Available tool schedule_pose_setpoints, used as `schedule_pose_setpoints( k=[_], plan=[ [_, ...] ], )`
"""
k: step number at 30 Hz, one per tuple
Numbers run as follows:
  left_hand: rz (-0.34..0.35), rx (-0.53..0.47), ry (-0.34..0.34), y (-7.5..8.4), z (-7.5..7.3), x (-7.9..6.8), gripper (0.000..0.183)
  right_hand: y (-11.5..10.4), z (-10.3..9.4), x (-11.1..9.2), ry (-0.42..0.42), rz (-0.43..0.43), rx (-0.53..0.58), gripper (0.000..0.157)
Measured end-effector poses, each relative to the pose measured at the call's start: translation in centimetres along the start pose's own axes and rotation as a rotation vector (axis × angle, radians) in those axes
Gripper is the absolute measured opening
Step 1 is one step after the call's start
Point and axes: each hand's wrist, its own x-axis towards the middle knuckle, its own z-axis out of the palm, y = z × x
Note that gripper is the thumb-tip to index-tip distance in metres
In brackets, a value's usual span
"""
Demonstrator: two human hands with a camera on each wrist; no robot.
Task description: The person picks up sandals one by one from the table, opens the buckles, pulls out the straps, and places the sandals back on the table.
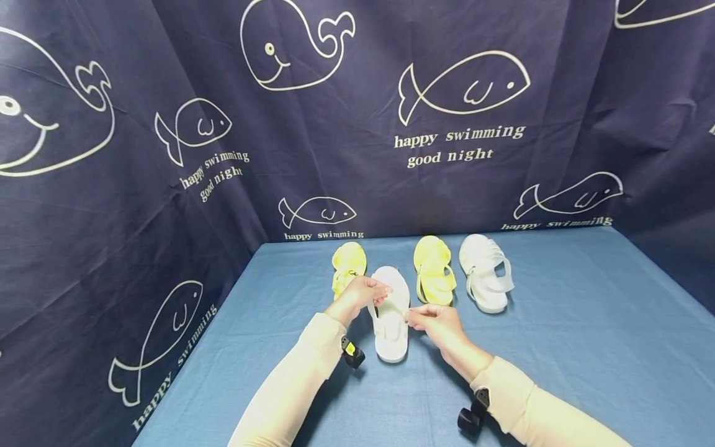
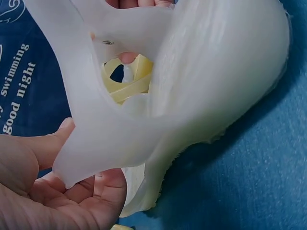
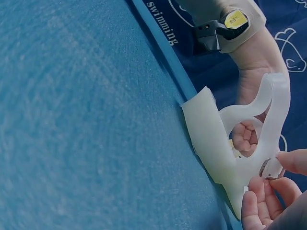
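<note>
A white rubber sandal (image 1: 392,347) rests on the blue cloth between my hands, its heel strap standing up in the right wrist view. My left hand (image 1: 360,295) is at its left side, thumb and fingers round a corner of the white strap (image 2: 110,139). On the other side, my right hand (image 1: 441,326) pinches the strap beside a small shiny buckle (image 3: 265,167). Fingers of the left hand (image 3: 245,139) show through the strap's loop in the right wrist view. The sandal's front part is partly covered by the left hand in the head view.
A yellow sandal (image 1: 350,256) lies just behind the left hand. To the right stand another yellow sandal (image 1: 432,264) and a second white sandal (image 1: 487,298). Dark blue printed fabric (image 1: 368,155) hangs behind and beside the blue-covered table (image 1: 586,323).
</note>
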Motion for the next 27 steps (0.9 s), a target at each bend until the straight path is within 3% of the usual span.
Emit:
schedule_pose_setpoints(
  k=[17, 27],
  plan=[
    [-0.033, 0.041, 0.125, 0.28, -0.1, 0.16, 0.016, -0.18, -0.06, 0.12, -0.012, 0.005, -0.017, 0.022],
    [-0.06, -0.004, 0.124, 0.06, -0.05, 0.56, 0.017, -0.23, -0.2, 0.44, -0.009, 0.002, -0.025, 0.022]
  ],
)
